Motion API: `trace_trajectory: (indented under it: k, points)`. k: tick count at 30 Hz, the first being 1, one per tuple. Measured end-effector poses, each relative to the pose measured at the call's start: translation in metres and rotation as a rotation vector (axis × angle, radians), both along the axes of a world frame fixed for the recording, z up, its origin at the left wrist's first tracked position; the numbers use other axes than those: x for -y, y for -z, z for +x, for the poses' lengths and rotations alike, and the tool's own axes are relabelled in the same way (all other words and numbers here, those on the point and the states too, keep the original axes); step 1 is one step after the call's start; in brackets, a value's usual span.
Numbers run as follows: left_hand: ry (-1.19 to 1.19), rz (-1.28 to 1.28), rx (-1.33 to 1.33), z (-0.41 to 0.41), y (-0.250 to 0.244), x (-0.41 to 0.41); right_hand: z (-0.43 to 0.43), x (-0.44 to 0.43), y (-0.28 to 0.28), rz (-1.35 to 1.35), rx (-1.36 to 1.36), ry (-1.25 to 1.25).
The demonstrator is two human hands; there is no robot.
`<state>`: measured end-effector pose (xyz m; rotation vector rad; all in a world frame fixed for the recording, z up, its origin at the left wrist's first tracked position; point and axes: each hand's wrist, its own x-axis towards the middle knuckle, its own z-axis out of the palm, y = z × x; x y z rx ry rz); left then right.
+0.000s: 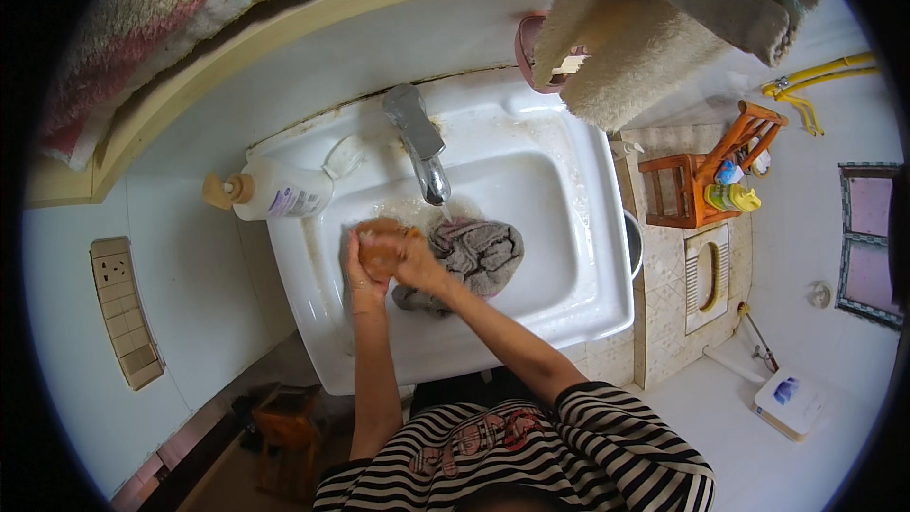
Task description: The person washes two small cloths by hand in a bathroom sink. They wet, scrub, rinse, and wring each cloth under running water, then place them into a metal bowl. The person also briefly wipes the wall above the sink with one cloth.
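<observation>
Over the left side of a white ceramic sink (pixel 490 327), my left hand (pixel 361 272) holds a rounded orange-brown item (pixel 380 247) whose kind I cannot tell. Against its right side is my right hand (pixel 416 262), blurred, with its fingers over the item; its grip is unclear. A small orange bit shows by those fingers. Just right of my hands, a wet, crumpled grey cloth (pixel 483 256) with pinkish parts lies in the basin. Water runs from the chrome faucet (pixel 426 149) towards the cloth.
A white pump bottle (pixel 284 188) and a clear, pale item (pixel 346 156) are on the sink's left rim. A pink container (pixel 532 50) is at the back right, partly behind a hanging beige towel (pixel 633 50). An orange-brown chair (pixel 693 181) stands farther right.
</observation>
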<state>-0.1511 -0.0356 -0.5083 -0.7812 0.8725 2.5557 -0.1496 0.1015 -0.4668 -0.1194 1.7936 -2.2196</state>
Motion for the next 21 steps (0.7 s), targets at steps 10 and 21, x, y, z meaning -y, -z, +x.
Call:
trace_trajectory:
  k: [10, 21]
  points:
    - [-0.042, -0.191, 0.087, 0.013, -0.011, -0.086, -0.017, -0.012, -0.030, 0.753, -0.197, 0.283]
    - [0.045, -0.473, 0.089, 0.007, -0.033, -0.033, -0.042, -0.091, 0.074, 1.139, 0.020, 0.498]
